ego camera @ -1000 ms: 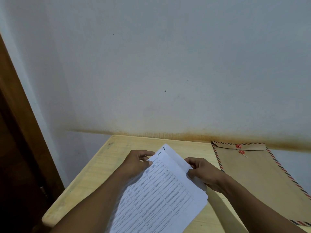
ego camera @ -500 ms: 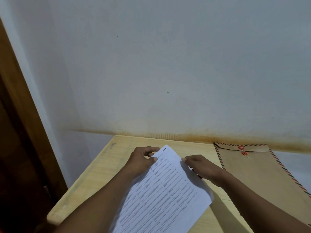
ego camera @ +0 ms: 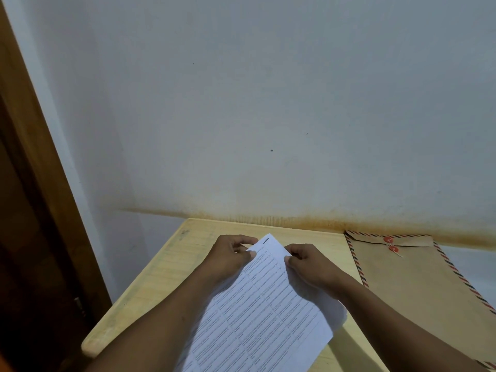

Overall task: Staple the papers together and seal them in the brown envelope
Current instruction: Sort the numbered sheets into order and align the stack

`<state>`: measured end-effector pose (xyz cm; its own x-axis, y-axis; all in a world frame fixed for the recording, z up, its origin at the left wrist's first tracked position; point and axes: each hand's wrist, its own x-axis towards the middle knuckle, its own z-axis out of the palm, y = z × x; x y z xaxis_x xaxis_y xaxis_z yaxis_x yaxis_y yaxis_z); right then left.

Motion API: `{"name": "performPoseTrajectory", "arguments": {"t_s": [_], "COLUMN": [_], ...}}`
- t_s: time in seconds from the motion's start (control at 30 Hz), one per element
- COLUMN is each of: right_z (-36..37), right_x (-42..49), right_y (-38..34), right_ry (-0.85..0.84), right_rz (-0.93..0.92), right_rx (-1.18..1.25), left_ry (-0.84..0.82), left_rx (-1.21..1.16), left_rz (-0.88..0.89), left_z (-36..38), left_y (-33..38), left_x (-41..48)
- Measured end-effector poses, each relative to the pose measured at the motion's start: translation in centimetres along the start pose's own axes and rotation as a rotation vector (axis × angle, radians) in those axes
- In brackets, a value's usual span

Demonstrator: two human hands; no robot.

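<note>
A plain indoor room, likely a home or small office corner used for paperwork. A pale wooden counter (ego camera: 171, 269) stands against a painted wall (ego camera: 268, 103) with a rusty-brown stain (ego camera: 295, 218) along it. A dark wooden door frame (ego camera: 35, 183) is at left. Printed papers (ego camera: 263, 312) and a brown envelope (ego camera: 418, 285) are on the counter.

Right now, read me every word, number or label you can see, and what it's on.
"1", or perhaps only a dash: one handwritten stroke at the top corner of the papers.
Printed table text on the papers: too small to read.
Brown envelope: no writing shows.
</note>
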<state>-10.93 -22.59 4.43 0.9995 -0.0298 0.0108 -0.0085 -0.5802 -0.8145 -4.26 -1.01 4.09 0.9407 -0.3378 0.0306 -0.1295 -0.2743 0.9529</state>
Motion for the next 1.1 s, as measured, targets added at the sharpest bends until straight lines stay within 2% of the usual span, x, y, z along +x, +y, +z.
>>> {"name": "performPoseTrajectory", "arguments": {"t_s": [0.13, 0.57, 0.73, 0.9, 1.1], "right_z": [-0.4, -1.9, -2.8, -4.5, -7.6], "right_x": [0.3, 1.2, 1.3, 1.9, 2.7], "right_y": [-0.1, -2.6, -3.6, -5.4, -9.7], "right_ry": [0.011, 0.259, 0.271, 0.282, 0.31], "right_rz": [-0.024, -0.175, -0.218, -0.262, -0.408], "right_rx": [-0.039, -0.071, -0.084, -0.174, -0.344], "left_ry": [0.024, 0.136, 0.147, 0.212, 0.304], "left_rx": [-0.015, -0.07, -0.114, -0.138, -0.207], "left_rz": [0.017, 0.105, 0.115, 0.162, 0.27], "left_z": [-0.3, 0.0, 0.2, 0.4, 0.5], "left_y": [0.4, 2.9, 3.9, 4.6, 7.4], "left_x": [0.0, 0.2, 0.2, 0.9, 1.6]}}
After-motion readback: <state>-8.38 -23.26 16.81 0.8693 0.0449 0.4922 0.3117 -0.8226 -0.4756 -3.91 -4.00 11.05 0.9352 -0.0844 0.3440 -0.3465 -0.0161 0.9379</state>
